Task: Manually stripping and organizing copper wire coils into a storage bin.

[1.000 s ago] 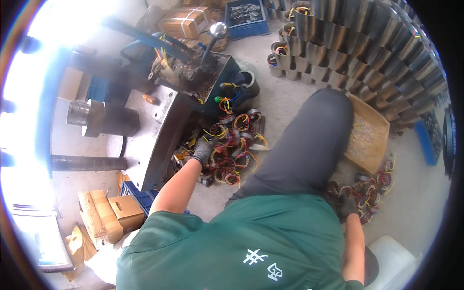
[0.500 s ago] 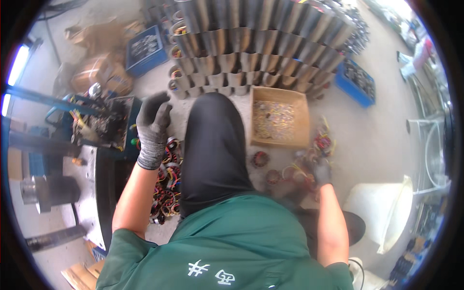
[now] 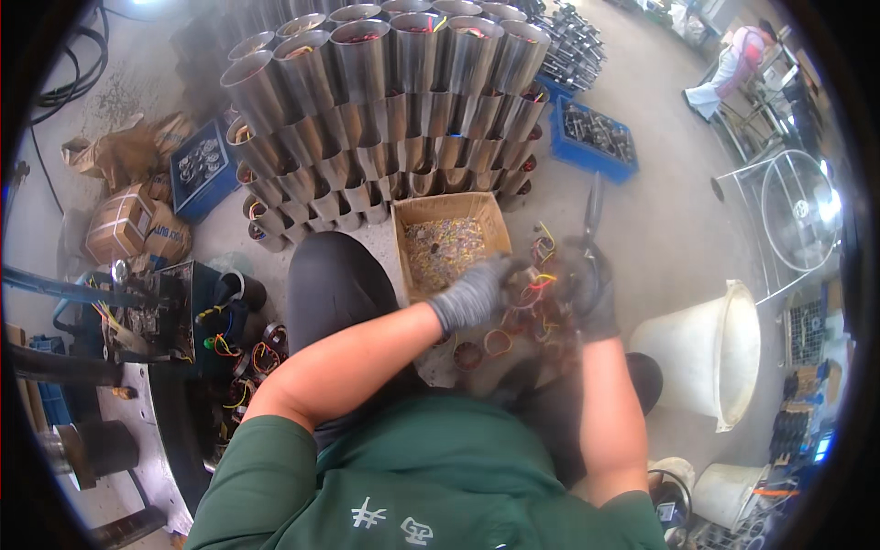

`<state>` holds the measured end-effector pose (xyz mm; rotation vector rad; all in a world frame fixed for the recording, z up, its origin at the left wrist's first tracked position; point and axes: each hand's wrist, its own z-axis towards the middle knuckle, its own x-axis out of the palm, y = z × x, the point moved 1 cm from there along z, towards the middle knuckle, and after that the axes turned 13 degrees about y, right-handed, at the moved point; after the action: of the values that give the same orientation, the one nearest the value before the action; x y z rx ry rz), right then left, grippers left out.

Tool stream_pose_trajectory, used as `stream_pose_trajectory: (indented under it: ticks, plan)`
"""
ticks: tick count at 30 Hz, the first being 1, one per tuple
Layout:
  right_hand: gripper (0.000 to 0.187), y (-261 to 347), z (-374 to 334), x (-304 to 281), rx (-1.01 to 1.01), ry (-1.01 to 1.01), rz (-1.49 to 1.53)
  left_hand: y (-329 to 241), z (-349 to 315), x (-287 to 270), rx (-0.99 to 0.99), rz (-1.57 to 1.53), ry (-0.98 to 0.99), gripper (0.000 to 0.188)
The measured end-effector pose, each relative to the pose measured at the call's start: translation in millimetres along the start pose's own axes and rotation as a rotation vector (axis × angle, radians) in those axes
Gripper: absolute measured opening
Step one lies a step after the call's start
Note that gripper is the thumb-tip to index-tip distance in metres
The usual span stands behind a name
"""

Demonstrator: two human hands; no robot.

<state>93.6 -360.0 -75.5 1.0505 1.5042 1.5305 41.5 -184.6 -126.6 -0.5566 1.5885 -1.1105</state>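
Floor (image 3: 665, 229): pale grey, smooth | Room: stacked shiny metal cylinders (image 3: 364, 69), upper middle; cardboard box (image 3: 493, 223) of multicoloured bits (image 3: 443, 249) below them; white plastic tub (image 3: 683, 357), right | Left hand (image 3: 472, 293): grey-gloved, grasping blurred wire-wound ring (image 3: 527, 295), right of frame centre | Right hand (image 3: 591, 298): dark-gloved, clenched round slim pointed metal tool (image 3: 595, 206)

Beside the cardboard box (image 3: 493, 226), the left hand (image 3: 474, 292) touches a wired ring (image 3: 529, 292); the right hand (image 3: 591, 298) (blurred) holds a bladed tool (image 3: 595, 205).
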Motion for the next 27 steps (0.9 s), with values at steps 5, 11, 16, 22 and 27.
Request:
stream_pose_trajectory:
  ticks: [5, 11, 16, 22, 27]
  plan:
    - [0.020, -1, 6, 16, -0.014, 0.108, 0.070, -7, 0, 5, -0.073, -0.907, 0.214, 0.025]
    - [0.023, -34, 23, 11, 0.097, 0.022, 0.214, 30, 3, -1, -0.195, -0.656, 0.178, 0.023]
    - [0.028, -80, 29, 1, -0.087, 0.032, -0.197, 51, -3, -16, -0.332, -0.763, 0.068, 0.019]
    - [0.040, -134, 19, -20, 0.291, 0.228, 0.055, 87, -6, -28, -0.311, -0.631, -0.214, 0.014]
    - [0.047, -97, 5, 21, 0.377, 0.366, 0.032, 95, -14, -43, -0.420, -0.640, -0.251, 0.010]
